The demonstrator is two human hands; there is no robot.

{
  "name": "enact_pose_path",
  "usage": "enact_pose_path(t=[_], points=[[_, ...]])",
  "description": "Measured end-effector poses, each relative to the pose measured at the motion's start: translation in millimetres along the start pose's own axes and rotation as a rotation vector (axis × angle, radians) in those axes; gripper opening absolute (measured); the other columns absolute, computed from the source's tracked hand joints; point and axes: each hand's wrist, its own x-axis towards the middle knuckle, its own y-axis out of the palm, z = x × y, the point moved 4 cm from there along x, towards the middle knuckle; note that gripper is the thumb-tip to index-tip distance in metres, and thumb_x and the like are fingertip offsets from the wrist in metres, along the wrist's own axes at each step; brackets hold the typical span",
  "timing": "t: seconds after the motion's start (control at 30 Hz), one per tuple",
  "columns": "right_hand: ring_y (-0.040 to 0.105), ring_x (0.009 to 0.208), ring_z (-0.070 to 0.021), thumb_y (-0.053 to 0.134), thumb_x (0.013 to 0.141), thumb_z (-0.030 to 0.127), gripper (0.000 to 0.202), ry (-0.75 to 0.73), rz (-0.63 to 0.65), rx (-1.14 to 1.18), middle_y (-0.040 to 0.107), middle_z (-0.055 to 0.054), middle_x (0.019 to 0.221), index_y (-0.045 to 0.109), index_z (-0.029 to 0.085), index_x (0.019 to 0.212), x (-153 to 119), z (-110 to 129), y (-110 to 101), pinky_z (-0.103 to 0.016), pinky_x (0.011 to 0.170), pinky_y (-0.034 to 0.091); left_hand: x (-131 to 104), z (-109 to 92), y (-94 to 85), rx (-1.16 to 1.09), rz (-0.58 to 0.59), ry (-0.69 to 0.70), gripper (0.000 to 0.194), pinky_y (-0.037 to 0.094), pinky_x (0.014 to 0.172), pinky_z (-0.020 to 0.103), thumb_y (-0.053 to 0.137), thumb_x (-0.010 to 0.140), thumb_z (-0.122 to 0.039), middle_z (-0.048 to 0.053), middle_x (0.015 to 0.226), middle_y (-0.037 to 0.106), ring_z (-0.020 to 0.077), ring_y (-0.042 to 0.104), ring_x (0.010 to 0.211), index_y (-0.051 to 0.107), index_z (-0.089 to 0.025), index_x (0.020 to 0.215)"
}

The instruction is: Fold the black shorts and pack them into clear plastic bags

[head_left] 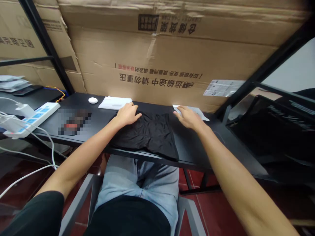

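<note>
A folded black garment (147, 132) of thin cloth lies wrinkled on the desk in front of me, its near edge along the desk's front edge. My left hand (127, 114) rests near its far left corner, fingers stretched out and thumb apart. Just beyond that hand is a stack of white sheets or flat packets (114, 103). On the right, my right hand (188, 118) lies with extended fingers over a flat white packet (200, 113). Part of this packet is hidden under the fingers.
A white power strip (36, 119) with plugs and cables occupies the left side. Near it are a white oval object (93, 100) and a pixelated dark item (75, 123). Cardboard (172, 49) walls the desk's back. A black bag-like object (278, 127) stands at right.
</note>
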Motion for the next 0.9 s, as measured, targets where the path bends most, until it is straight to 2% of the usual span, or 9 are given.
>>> enact_pose_path(t=[0.03,0.1,0.2,0.3,0.43,0.57,0.67,0.77,0.9], points=[[0.054,0.163,-0.0376,0.036,0.121,0.049,0.061,-0.046,-0.048,0.051,0.057,-0.024,0.174,0.056,0.015,0.167,3.6,17.2,-4.5,-0.058,0.135,0.044,11.1,-1.1,3.1,0.008,0.0,-0.011,0.047,0.054,0.122,0.052,0.067,0.11,-0.048,0.025,0.149,0.072,0.0415,0.065,0.145,0.077,-0.013,0.139],[0.062,0.155,-0.0381,0.045,0.119,0.048,0.058,-0.094,-0.062,0.118,0.065,-0.023,0.166,0.06,0.015,0.165,9.1,47.3,-9.9,-0.054,0.132,0.049,27.6,-1.4,10.2,0.003,0.004,-0.028,0.041,0.054,0.121,0.053,0.069,0.109,-0.043,0.026,0.148,0.072,0.0424,0.064,0.145,0.08,-0.012,0.134],[0.071,0.139,-0.0395,0.057,0.112,0.035,0.048,-0.105,-0.036,0.141,0.073,-0.025,0.15,0.073,0.012,0.151,13.0,73.9,-12.9,-0.053,0.124,0.056,39.0,0.5,19.7,-0.027,0.011,-0.016,0.028,0.056,0.12,0.049,0.07,0.106,-0.027,0.022,0.139,0.078,0.038,0.069,0.139,0.084,-0.014,0.127],[0.074,0.13,-0.0373,0.06,0.106,0.023,0.038,-0.099,-0.048,0.144,0.076,-0.023,0.14,0.08,0.013,0.137,12.5,79.1,-13.8,-0.049,0.118,0.059,41.8,1.9,24.2,-0.062,0.013,0.028,0.026,0.056,0.119,0.043,0.071,0.101,-0.017,0.018,0.132,0.082,0.0329,0.074,0.131,0.086,-0.016,0.123],[0.076,0.121,-0.0364,0.059,0.102,0.017,0.03,-0.092,-0.127,0.186,0.078,-0.02,0.126,0.083,0.016,0.121,2.8,73.3,-19.2,-0.048,0.11,0.062,40.2,3.0,18.9,-0.105,0.001,0.085,0.031,0.057,0.119,0.042,0.069,0.102,-0.016,0.017,0.129,0.083,0.0315,0.076,0.128,0.086,-0.016,0.128],[0.075,0.122,-0.0351,0.058,0.103,0.02,0.027,-0.134,-0.275,0.275,0.077,-0.019,0.128,0.079,0.018,0.12,-26.7,73.2,-32.6,-0.048,0.111,0.062,22.2,5.6,3.8,-0.16,-0.057,0.219,0.031,0.058,0.118,0.044,0.063,0.106,-0.019,0.017,0.126,0.081,0.0297,0.076,0.122,0.086,-0.016,0.126],[0.075,0.13,-0.0344,0.057,0.103,0.019,0.032,-0.218,-0.286,0.334,0.078,-0.017,0.14,0.077,0.021,0.128,-59.3,82.2,-38.5,-0.05,0.117,0.06,-5.8,8.1,-6.2,-0.237,-0.093,0.392,0.029,0.059,0.117,0.045,0.06,0.107,-0.023,0.015,0.131,0.077,0.0286,0.075,0.124,0.085,-0.019,0.122],[0.076,0.134,-0.0353,0.057,0.103,0.018,0.036,-0.249,-0.222,0.318,0.079,-0.015,0.146,0.077,0.023,0.133,-89.4,93.3,-36.7,-0.053,0.118,0.062,-34.2,12.1,-6.6,-0.262,-0.026,0.482,0.031,0.057,0.122,0.046,0.056,0.107,-0.022,0.012,0.143,0.077,0.0278,0.074,0.132,0.082,-0.023,0.124],[0.078,0.133,-0.0348,0.056,0.107,0.02,0.033,-0.303,-0.148,0.232,0.083,-0.014,0.14,0.078,0.023,0.132,-112.1,105.3,-27.2,-0.054,0.122,0.061,-56.5,17.5,1.9,-0.194,0.104,0.459,0.036,0.059,0.119,0.047,0.051,0.11,-0.025,0.009,0.137,0.082,0.0289,0.078,0.128,0.081,-0.026,0.131]])
